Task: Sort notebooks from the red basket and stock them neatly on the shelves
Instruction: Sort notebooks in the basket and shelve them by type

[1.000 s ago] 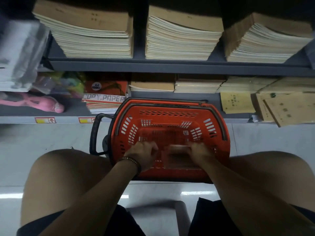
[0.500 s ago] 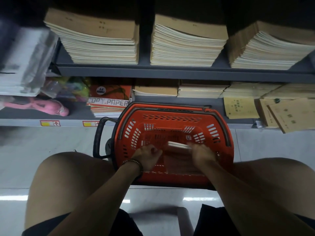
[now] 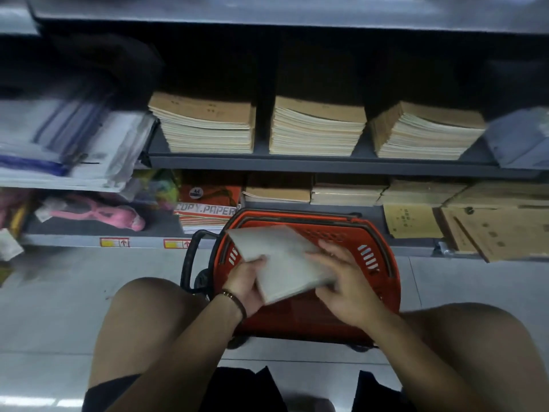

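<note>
Red perforated plastic forms the basket that stands on the pale tiled floor between the person's bare knees. Its black loop handle sticks out to the left, and its far rim sits just in front of the lowest shelf. Both hands hold a thin pale grey notebook above the basket's mouth and clear of it, tilted with its far corner pointing up and left.

The left hand, with a dark bead bracelet at the wrist, grips the near left edge, thumb on the cover and fingers curled beneath. The right hand takes the right side. Its fingers are spread loosely over the cover and its thumb is at the near right corner, though blur hides how firmly it pinches. The hands and notebook hide most of the basket's inside.

Behind, a dark grey metal shelf carries three tall stacks of brown-covered notebooks side by side: the left stack, the middle stack and the right stack, which sits askew.

The lowest shelf holds two shorter brown-covered piles. To their left is a red-and-white pack lettered COPY PAPER, and farther left a pink object in clear wrap. At the right, yellow-brown booklets lie flat and jut past the shelf edge. Blurred clear-wrapped white paper goods fill the upper left.
</note>
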`<state>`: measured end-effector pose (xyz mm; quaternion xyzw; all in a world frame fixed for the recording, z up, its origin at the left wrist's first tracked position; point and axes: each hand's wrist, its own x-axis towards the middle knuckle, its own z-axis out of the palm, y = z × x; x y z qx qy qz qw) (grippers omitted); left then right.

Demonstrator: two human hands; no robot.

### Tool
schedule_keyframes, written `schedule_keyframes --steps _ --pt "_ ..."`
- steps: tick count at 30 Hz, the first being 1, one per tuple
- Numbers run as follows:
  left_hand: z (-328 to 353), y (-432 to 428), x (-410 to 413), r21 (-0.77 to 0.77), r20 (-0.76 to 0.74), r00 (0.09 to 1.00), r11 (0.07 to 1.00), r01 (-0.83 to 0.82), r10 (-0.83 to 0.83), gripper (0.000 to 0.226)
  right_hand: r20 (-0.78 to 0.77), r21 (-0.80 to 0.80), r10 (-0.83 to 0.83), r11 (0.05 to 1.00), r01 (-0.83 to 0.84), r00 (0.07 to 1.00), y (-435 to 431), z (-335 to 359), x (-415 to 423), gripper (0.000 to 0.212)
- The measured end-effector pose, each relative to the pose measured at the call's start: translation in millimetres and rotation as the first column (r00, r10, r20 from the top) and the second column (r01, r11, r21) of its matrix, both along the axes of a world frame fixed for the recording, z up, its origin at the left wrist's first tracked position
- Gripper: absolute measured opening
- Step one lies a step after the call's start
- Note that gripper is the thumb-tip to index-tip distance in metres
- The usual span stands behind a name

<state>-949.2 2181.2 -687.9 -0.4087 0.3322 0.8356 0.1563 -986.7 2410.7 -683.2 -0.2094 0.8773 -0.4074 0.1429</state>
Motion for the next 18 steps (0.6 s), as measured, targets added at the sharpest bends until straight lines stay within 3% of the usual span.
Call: schedule_keyframes --steps 2,4,5,7,9,12,16,18 --pt "6.4 3.1 10.1 -0.058 -0.05 0.999 0.998 0.017 -0.02 0.039 0.291 -0.217 -0.279 0.912 0.347 0.915 7.4 8.5 0.1 0.058" --pt "12.5 5.7 17.6 -0.09 -0.083 0.996 0.996 0.02 -0.027 0.039 0.601 -0.211 -0.439 0.718 0.663 0.667 8.7 14.2 -0.5 0.045" --pt "17.1 7.3 21.6 -0.102 -0.104 0.994 0.995 0.021 -0.032 0.04 0.709 -0.165 -0.413 0.691 0.704 0.572 8.6 14.8 0.5 0.041" --pt "27.1 11.2 27.9 -0.141 -0.168 0.985 0.99 0.022 -0.046 0.042 0.804 -0.128 -0.318 0.732 0.669 0.502 8.0 11.5 5.3 0.041" --pt "34.8 13.5 32.7 -0.219 -0.216 0.975 0.976 0.0 -0.049 0.043 0.811 -0.187 -0.29 0.695 0.694 0.509 4.0 10.6 9.1 0.038" --pt "42.1 13.6 33.7 -0.345 -0.217 0.976 0.935 -0.079 0.003 0.04 0.732 -0.326 -0.344 0.581 0.746 0.588 -3.3 21.1 9.4 0.022" --pt "44.2 11.5 31.0 -0.405 -0.195 0.977 0.9 -0.158 0.084 0.029 0.644 -0.491 -0.41 0.426 0.76 0.646 -5.4 51.1 8.6 0.015" --pt "42.8 11.1 31.8 -0.415 -0.191 0.978 0.895 -0.163 0.089 0.026 0.525 -0.526 -0.479 0.467 0.711 0.704 -6.5 68.6 11.4 0.012"
